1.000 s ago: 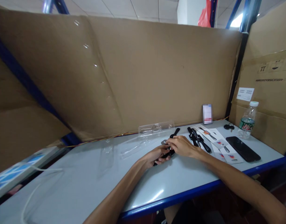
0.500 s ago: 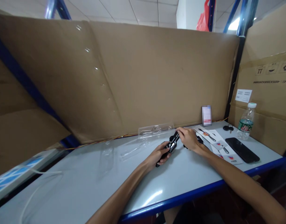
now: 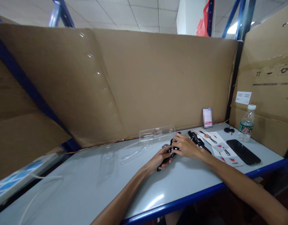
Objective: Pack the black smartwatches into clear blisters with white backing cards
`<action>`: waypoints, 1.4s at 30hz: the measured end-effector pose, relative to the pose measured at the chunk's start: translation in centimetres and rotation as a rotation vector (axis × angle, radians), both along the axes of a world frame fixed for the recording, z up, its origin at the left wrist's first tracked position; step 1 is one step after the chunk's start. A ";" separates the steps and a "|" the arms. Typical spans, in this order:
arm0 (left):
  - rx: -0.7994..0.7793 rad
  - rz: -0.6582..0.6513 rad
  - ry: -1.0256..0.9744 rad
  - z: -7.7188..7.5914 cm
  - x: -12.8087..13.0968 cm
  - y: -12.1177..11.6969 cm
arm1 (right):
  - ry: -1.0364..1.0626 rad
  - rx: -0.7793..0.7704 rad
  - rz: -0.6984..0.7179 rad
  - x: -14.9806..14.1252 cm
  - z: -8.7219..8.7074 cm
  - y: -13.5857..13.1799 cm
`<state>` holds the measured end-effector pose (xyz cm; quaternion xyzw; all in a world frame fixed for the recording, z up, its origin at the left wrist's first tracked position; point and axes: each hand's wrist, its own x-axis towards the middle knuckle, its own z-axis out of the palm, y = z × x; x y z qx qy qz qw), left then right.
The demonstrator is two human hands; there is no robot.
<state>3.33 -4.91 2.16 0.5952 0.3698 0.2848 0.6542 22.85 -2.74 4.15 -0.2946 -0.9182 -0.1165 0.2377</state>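
My left hand (image 3: pixel 158 158) is wrapped around a long black gadget (image 3: pixel 166 160) with a shiny, light part on it; its exact kind is hard to make out. From above, my right hand (image 3: pixel 187 147) reaches over the same piece, its bent fingers gripping the upper middle section. Those fingers hide much of the gadget. Just right of my right hand, more black long-handled pieces (image 3: pixel 198 141) lie on the grey tabletop (image 3: pixel 87 187). Clear plastic blister shells (image 3: pixel 155 133) lie behind my hands, toward the cardboard.
Printed cards (image 3: pixel 220 145) and a black phone (image 3: pixel 243 152) lie to the right. Beyond them are keys (image 3: pixel 229 130) and a water bottle (image 3: pixel 246 125). A small upright screen (image 3: pixel 207 117) leans at the back. Cardboard walls (image 3: pixel 158 78) enclose the table; a white cable (image 3: pixel 47 177) lies left.
My right hand has moved left and down along the black gadget, from its upper end to its middle. The black pieces beside the cards now show more fully. The view tilts slightly upward.
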 end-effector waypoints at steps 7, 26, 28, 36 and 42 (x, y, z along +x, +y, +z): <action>0.027 0.031 0.010 -0.3 -0.1 0.1 | -0.010 0.047 -0.161 -2.1 -1.0 -1.2; -0.005 -0.015 -0.159 0.7 0.8 -0.9 | 0.982 -1.042 -0.276 -0.6 -1.8 3.5; 0.081 0.151 -0.131 0.5 0.7 -0.3 | 0.911 -0.912 -0.402 0.6 -1.1 4.3; 0.576 0.613 0.279 -1.7 -1.7 3.2 | 0.492 -0.611 -0.770 4.8 -1.6 7.1; 0.875 0.642 0.623 -2.3 -1.4 3.0 | 0.408 -0.596 -0.775 3.9 -2.7 7.0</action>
